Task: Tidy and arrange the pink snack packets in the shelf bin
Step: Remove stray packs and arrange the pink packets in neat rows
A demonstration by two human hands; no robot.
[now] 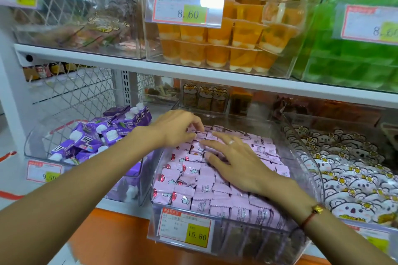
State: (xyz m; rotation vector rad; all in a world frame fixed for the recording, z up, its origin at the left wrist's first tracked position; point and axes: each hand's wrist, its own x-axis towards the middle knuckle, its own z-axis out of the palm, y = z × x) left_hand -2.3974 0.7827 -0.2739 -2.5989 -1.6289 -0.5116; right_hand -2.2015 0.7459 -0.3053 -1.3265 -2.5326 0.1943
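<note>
Many small pink snack packets [193, 187] fill a clear plastic shelf bin [310, 170] in the middle of the lower shelf, lying in rough rows. My left hand [176, 128] reaches over the bin's far left part, its fingers curled down onto packets at the back. My right hand [234, 158] lies flat on the packets in the bin's middle, fingers spread and pointing left. Neither hand has lifted a packet. A price tag [186, 229] reading 15.80 is fixed to the bin's front wall.
A clear bin of purple cartons [101, 135] stands to the left, a bin of white bear packets [349, 172] to the right. The shelf above [193, 71] carries orange jelly cups [232, 45] and green packets [353, 58], low over the bins.
</note>
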